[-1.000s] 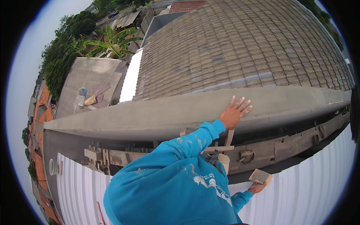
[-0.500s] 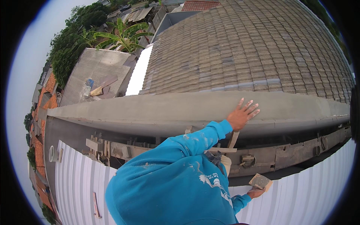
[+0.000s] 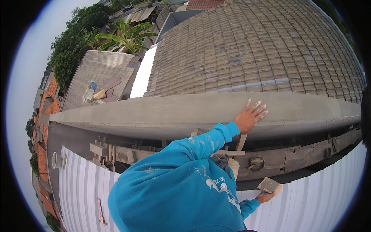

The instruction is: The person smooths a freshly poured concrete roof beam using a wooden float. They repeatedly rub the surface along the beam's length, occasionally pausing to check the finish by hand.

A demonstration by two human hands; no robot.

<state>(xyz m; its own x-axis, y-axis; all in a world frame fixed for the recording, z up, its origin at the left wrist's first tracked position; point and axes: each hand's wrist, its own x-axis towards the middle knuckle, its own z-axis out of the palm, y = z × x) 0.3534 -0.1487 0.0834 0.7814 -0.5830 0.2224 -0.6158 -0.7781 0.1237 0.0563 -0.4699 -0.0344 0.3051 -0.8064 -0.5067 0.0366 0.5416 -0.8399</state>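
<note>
My left hand point(image 3: 246, 119) lies on the smooth grey cement ledge point(image 3: 185, 108), fingers spread and holding nothing. The blue sleeve point(image 3: 212, 139) on that arm has pale splashes. Lower on the right, my right hand point(image 3: 264, 198) is closed round a small square plastering float point(image 3: 269, 186). Its face is grey with dried cement and its edges are tan. The float is held above the white corrugated roofing, away from the ledge. The fingers beneath it are partly hidden.
Beyond the ledge rises a brown tiled roof point(image 3: 262, 50). Below it runs a grey wooden board point(image 3: 301, 158) with a dark gap behind. White corrugated sheets point(image 3: 81, 181) lie below, one bearing a thin stick-like piece point(image 3: 101, 212). A white round container point(image 3: 54, 159) stands far left.
Almost nothing differs: the whole view has shifted slightly. Both hands keep their places, the left on the ledge and the right with the plastering float.
</note>
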